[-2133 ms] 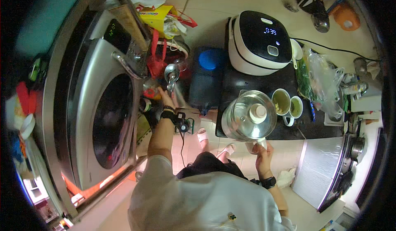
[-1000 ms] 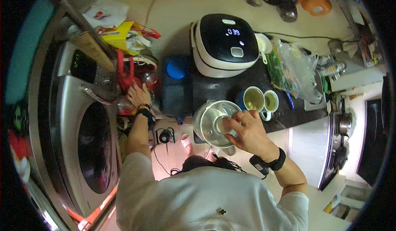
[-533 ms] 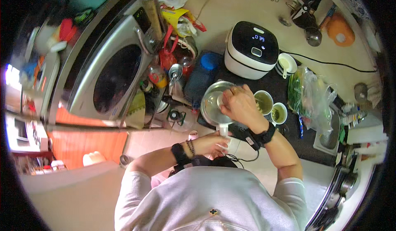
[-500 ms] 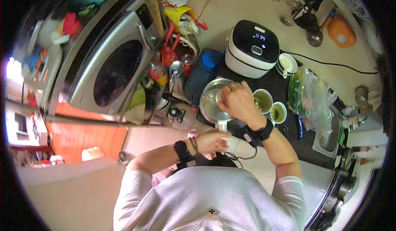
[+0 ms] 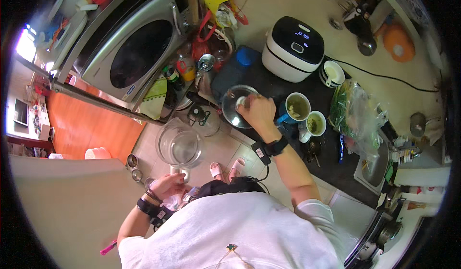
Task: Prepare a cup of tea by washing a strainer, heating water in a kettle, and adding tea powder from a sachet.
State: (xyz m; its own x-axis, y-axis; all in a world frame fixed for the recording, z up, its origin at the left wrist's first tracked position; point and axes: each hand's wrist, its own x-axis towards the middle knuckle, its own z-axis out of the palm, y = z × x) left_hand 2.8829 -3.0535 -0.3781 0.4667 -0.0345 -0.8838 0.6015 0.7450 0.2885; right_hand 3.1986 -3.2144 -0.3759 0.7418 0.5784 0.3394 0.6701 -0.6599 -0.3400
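My left hand (image 5: 165,186) is closed round the white handle of a clear glass pot (image 5: 178,141), held out over the floor to the left of the counter. The pot has no lid on it. My right hand (image 5: 259,115) grips the pale knob of a round glass lid (image 5: 234,115) at the counter's near left edge. Whether the lid rests fully on the counter is unclear. Right of that hand stand a mug with a blue handle (image 5: 297,106) and a white mug (image 5: 315,124), both holding greenish liquid with bits in it.
A black and white rice cooker (image 5: 294,48) stands at the back of the dark counter, beside stacked bowls (image 5: 333,73) with a spoon. Bagged greens (image 5: 355,113) lie near the sink (image 5: 372,170). A microwave (image 5: 139,48) and bottles (image 5: 185,68) are at left.
The glass pot has moved left and away from the counter in my left hand. Its lid is now apart from it, staying with my right hand over the counter edge.
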